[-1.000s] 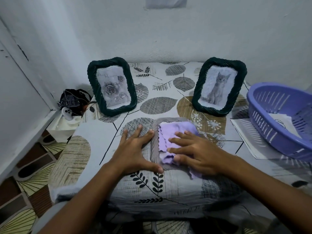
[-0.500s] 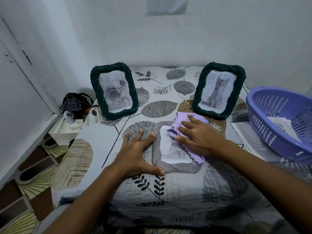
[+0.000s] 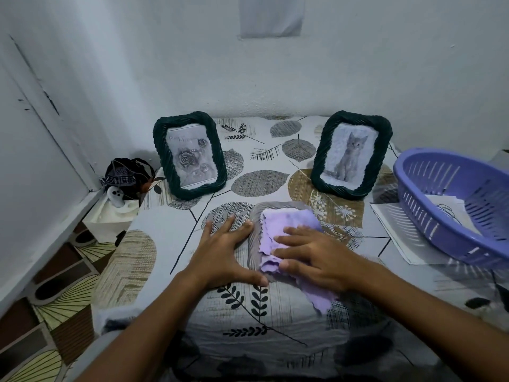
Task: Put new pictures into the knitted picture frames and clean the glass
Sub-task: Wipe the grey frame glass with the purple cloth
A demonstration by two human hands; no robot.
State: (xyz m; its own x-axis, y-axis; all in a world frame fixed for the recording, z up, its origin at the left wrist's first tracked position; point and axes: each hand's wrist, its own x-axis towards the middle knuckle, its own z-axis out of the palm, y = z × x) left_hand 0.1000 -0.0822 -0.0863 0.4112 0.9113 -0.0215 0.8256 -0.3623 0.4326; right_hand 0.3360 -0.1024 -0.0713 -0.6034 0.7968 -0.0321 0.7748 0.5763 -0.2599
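Observation:
A grey knitted frame (image 3: 254, 230) lies flat on the table in front of me, mostly covered by a lilac cloth (image 3: 286, 221). My right hand (image 3: 311, 253) presses the cloth flat onto its glass with straight fingers. My left hand (image 3: 223, 252) lies flat on the tablecloth against the frame's left edge, thumb along its near side. Two dark green knitted frames stand at the back: one with a rose picture (image 3: 190, 155) at the left, one with a kitten picture (image 3: 351, 154) at the right.
A purple plastic basket (image 3: 429, 216) holding paper stands at the right on a sheet of paper (image 3: 396, 238). The leaf-patterned tablecloth (image 3: 261, 183) covers the table. A dark bag and a white bin (image 3: 121, 188) sit at the left by the wall.
My right hand has wiped the cloth from the frame's far right corner back toward me and left, over the glass. My left hand has stayed against the frame.

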